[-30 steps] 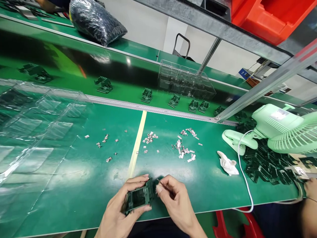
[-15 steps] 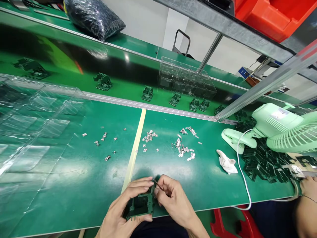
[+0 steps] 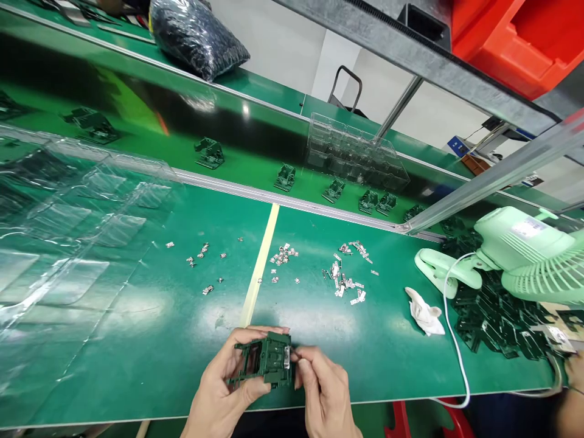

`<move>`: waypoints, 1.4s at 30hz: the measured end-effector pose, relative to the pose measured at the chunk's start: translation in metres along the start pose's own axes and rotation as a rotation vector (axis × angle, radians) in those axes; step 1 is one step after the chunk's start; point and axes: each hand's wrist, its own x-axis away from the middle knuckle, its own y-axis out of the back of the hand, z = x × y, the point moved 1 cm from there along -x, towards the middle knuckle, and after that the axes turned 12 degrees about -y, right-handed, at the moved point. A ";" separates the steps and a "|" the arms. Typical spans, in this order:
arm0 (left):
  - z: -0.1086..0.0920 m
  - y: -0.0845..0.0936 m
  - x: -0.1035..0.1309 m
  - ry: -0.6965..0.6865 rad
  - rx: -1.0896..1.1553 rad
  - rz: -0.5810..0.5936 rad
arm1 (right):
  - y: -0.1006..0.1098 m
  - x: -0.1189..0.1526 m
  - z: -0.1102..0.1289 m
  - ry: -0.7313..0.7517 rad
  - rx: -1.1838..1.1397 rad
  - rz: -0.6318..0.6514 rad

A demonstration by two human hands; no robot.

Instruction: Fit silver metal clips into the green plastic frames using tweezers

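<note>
My left hand [image 3: 223, 386] is wrapped round a dark green plastic housing [image 3: 269, 360], thumb on its near side and fingers along the far side. A small shiny metal piece [image 3: 287, 358] sits at the housing's right face. Fingers of my right hand [image 3: 322, 386] are pinched together against that same face; a dark sliver shows at the fingertips, too small to name. Beyond the hands, small metal clips [image 3: 283, 254] and flat metal strips [image 3: 342, 283] lie loose on the green table [image 3: 182, 340].
Clear plastic trays [image 3: 82, 225] cover the left side. Similar green housings [image 3: 210, 152] stand in a row behind the metal rail. At right are a white cloth [image 3: 425, 313], a clip-on fan [image 3: 515, 243] with its cable, a heap of dark parts [image 3: 497, 313] and another person's hand [image 3: 575, 368].
The housing has been turned in my left hand, so its right face with the metal piece now shows. My right hand has shifted slightly down, and the thin brown stick at its fingers is mostly hidden.
</note>
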 end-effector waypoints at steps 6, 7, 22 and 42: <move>-0.002 -0.009 0.001 0.078 0.213 -0.066 | -0.019 0.005 -0.008 0.085 0.148 -0.016; -0.002 -0.009 0.001 0.082 0.215 -0.062 | -0.020 0.005 -0.008 0.085 0.137 -0.003; 0.001 0.002 -0.009 0.012 -0.131 0.092 | 0.010 -0.023 -0.005 0.110 0.279 0.194; 0.012 0.004 -0.008 -0.332 -0.847 0.078 | 0.011 -0.107 -0.001 -0.021 0.436 -0.062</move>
